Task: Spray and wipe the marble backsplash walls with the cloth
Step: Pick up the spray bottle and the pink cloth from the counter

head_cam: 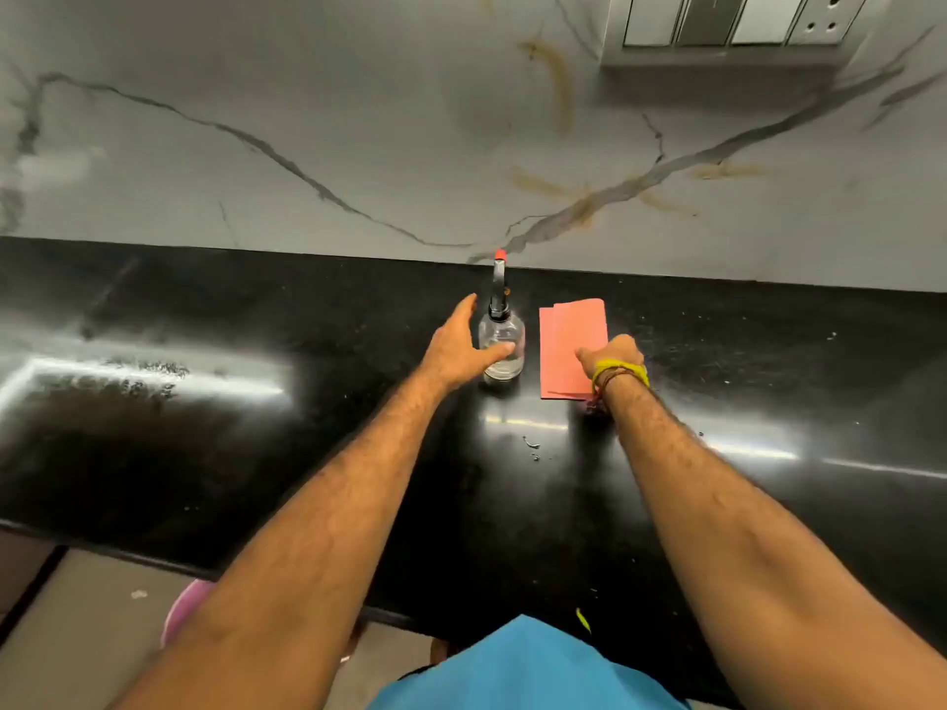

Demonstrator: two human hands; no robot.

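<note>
A clear spray bottle [505, 361] with a black trigger head and an orange nozzle tip stands on the black countertop [256, 453] near the marble backsplash [358, 120]. My left hand [458, 345] is spread open around the bottle's left side, its thumb across the front, not closed on it. A folded pink cloth [569, 340] lies flat just right of the bottle. My right hand [612, 356] rests on the cloth's near right part with fingers curled down; whether it grips the cloth is unclear. The backsplash is grey-white with dark veins and brownish streaks.
A switch and socket plate [738, 23] sits on the wall at top right. Small water drops [533, 445] and specks dot the glossy countertop. The counter's front edge runs near my body, with floor at the lower left.
</note>
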